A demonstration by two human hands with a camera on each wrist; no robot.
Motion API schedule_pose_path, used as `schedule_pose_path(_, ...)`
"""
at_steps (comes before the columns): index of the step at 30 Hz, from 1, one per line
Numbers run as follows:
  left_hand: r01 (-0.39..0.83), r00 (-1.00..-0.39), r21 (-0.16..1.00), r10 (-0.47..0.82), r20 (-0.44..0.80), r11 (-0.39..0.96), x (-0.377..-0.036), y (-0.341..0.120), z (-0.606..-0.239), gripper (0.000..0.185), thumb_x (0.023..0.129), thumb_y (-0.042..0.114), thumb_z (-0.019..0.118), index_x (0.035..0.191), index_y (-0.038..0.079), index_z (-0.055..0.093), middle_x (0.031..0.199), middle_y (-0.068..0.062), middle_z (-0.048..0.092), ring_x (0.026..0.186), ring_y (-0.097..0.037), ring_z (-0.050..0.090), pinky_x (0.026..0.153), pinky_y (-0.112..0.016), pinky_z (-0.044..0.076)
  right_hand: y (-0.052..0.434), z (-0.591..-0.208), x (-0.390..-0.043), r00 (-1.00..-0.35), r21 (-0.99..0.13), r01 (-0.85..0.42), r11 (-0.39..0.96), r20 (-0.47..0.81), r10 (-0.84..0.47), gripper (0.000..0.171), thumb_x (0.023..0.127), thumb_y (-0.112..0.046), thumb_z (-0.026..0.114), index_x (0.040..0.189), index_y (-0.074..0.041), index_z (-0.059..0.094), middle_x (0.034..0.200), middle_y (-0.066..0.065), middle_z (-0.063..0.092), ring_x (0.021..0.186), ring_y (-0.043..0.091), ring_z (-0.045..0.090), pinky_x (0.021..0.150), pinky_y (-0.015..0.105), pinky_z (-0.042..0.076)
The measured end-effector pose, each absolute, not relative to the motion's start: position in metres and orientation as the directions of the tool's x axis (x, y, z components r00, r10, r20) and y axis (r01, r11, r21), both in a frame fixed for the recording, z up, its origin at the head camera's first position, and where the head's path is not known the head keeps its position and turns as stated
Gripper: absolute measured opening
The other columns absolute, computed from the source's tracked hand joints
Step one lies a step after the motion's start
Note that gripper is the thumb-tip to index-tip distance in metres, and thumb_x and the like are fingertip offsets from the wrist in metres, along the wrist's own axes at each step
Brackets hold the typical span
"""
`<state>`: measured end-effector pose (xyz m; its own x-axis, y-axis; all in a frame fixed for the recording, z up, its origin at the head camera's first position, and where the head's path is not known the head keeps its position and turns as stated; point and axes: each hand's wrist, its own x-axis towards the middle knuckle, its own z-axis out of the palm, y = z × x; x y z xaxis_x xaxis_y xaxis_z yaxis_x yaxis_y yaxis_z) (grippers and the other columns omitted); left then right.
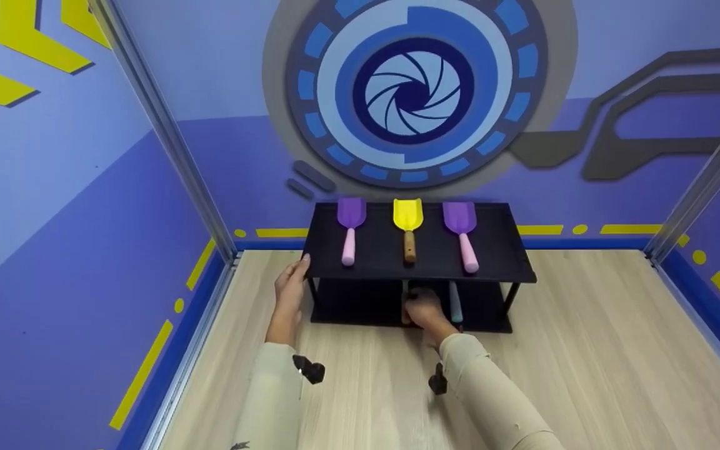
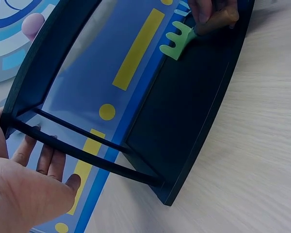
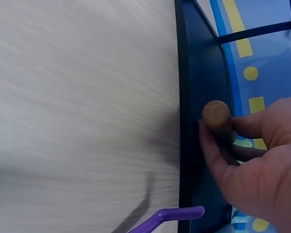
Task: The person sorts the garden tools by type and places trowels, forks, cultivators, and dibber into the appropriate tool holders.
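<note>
A black two-tier shelf [image 1: 502, 259] stands on a pale wooden floor. My right hand [image 1: 424, 309] reaches into the lower tier [image 2: 184, 121] and grips the brown wooden handle [image 3: 216, 114] of a small green rake [image 2: 177, 41], whose tines lie on the lower board. My left hand [image 1: 290, 284] rests with straight fingers [image 2: 48, 160] against the shelf's left end, by the thin side bars. On the top tier lie a purple scoop with a pink handle [image 1: 350, 228], a yellow scoop with a wooden handle [image 1: 408, 225] and another purple scoop [image 1: 462, 231].
A tool with a light blue handle [image 1: 455, 301] lies in the lower tier just right of my right hand. Blue walls with yellow marks close in behind and at both sides. A purple curved piece [image 3: 177, 214] shows near the shelf's front edge.
</note>
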<state>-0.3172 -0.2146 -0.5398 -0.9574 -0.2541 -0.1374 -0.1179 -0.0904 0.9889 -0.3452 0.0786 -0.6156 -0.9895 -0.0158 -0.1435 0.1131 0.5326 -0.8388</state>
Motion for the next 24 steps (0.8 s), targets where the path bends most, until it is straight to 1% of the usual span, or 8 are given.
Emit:
schedule_pose_path(2, -0.122, -0.957, 0.989, -0.254, -0.140, -0.085, -0.317, -0.214, -0.540, 0.057, 0.107, 0.050, 0.060, 0.145, 0.008, 0.060, 0.166, -0.013, 0.047, 0.159, -0.036, 0.038, 0.133, -0.060, 0.025, 0.080, -0.618, -0.347, -0.990, -0.851, 0.118, 0.512, -0.141, -0.006, 0.034, 0.100, -0.006, 0.053, 0.070, -0.003, 0.068, 0.053, -0.005, 0.056, 0.052, 0.013, 0.055, 0.057, 0.023, 0.044)
schedule_pose_path(5, -0.110, -0.957, 0.990, -0.259, -0.129, -0.088, -0.318, -0.213, -0.540, 0.056, 0.107, 0.050, 0.061, 0.143, 0.006, 0.061, 0.164, -0.014, 0.048, 0.158, -0.035, 0.039, 0.134, -0.057, 0.027, 0.081, -0.622, -0.349, -0.990, -0.852, 0.126, 0.508, -0.140, 0.011, 0.033, 0.103, -0.011, 0.056, 0.073, -0.003, 0.069, 0.055, -0.004, 0.055, 0.053, 0.014, 0.053, 0.056, 0.024, 0.042)
schedule_pose_path(8, -0.099, -0.957, 0.990, -0.263, -0.122, -0.098, -0.319, -0.213, -0.541, 0.054, 0.108, 0.047, 0.061, 0.140, 0.004, 0.062, 0.162, -0.014, 0.050, 0.157, -0.033, 0.041, 0.134, -0.050, 0.031, 0.082, -0.626, -0.350, -0.990, -0.837, 0.132, 0.531, -0.139, 0.025, 0.039, 0.106, -0.020, 0.058, 0.072, -0.006, 0.067, 0.057, -0.004, 0.056, 0.054, 0.014, 0.051, 0.055, 0.025, 0.040)
schedule_pose_path(11, -0.099, -0.958, 0.990, -0.258, -0.121, -0.099, -0.317, -0.214, -0.542, 0.054, 0.108, 0.047, 0.061, 0.141, 0.004, 0.061, 0.163, -0.013, 0.050, 0.158, -0.032, 0.040, 0.134, -0.048, 0.031, 0.080, -0.630, -0.350, -0.991, -0.824, 0.126, 0.553, -0.130, 0.032, 0.046, 0.109, -0.028, 0.057, 0.070, -0.008, 0.068, 0.057, -0.004, 0.058, 0.054, 0.015, 0.051, 0.054, 0.025, 0.039)
schedule_pose_path(14, -0.108, -0.960, 0.990, -0.249, -0.127, -0.089, -0.316, -0.216, -0.541, 0.056, 0.107, 0.050, 0.060, 0.143, 0.007, 0.060, 0.165, -0.013, 0.047, 0.160, -0.034, 0.037, 0.134, -0.054, 0.028, 0.078, -0.632, -0.351, -0.994, -0.818, 0.110, 0.564, -0.106, 0.041, 0.051, 0.110, -0.033, 0.056, 0.069, -0.007, 0.071, 0.055, -0.003, 0.061, 0.052, 0.014, 0.050, 0.052, 0.025, 0.038)
schedule_pose_path(18, -0.127, -0.963, 0.989, -0.231, -0.142, -0.079, -0.314, -0.216, -0.539, 0.060, 0.107, 0.053, 0.059, 0.149, 0.010, 0.057, 0.170, -0.013, 0.041, 0.162, -0.038, 0.031, 0.133, -0.064, 0.022, 0.079, -0.632, -0.352, -0.992, -0.819, 0.126, 0.560, -0.109, 0.065, 0.056, 0.110, -0.038, 0.056, 0.067, -0.008, 0.074, 0.057, 0.002, 0.067, 0.050, 0.014, 0.050, 0.053, 0.024, 0.038)
schedule_pose_path(20, -0.131, -0.963, 0.988, -0.226, -0.146, -0.080, -0.314, -0.216, -0.539, 0.061, 0.107, 0.053, 0.059, 0.150, 0.010, 0.056, 0.171, -0.014, 0.039, 0.163, -0.039, 0.029, 0.133, -0.067, 0.020, 0.081, -0.631, -0.353, -0.989, -0.837, 0.151, 0.527, -0.128, 0.079, 0.054, 0.109, -0.039, 0.059, 0.067, -0.008, 0.076, 0.060, 0.005, 0.070, 0.053, 0.015, 0.055, 0.056, 0.024, 0.041)
schedule_pose_path(24, -0.124, -0.964, 0.988, -0.225, -0.141, -0.088, -0.314, -0.215, -0.540, 0.062, 0.107, 0.053, 0.059, 0.151, 0.009, 0.055, 0.172, -0.014, 0.038, 0.163, -0.039, 0.030, 0.134, -0.064, 0.021, 0.084, -0.630, -0.355, -0.978, -0.888, 0.206, 0.411, -0.179, 0.105, 0.039, 0.101, -0.031, 0.069, 0.074, -0.005, 0.079, 0.066, 0.006, 0.075, 0.062, 0.015, 0.066, 0.064, 0.021, 0.047)
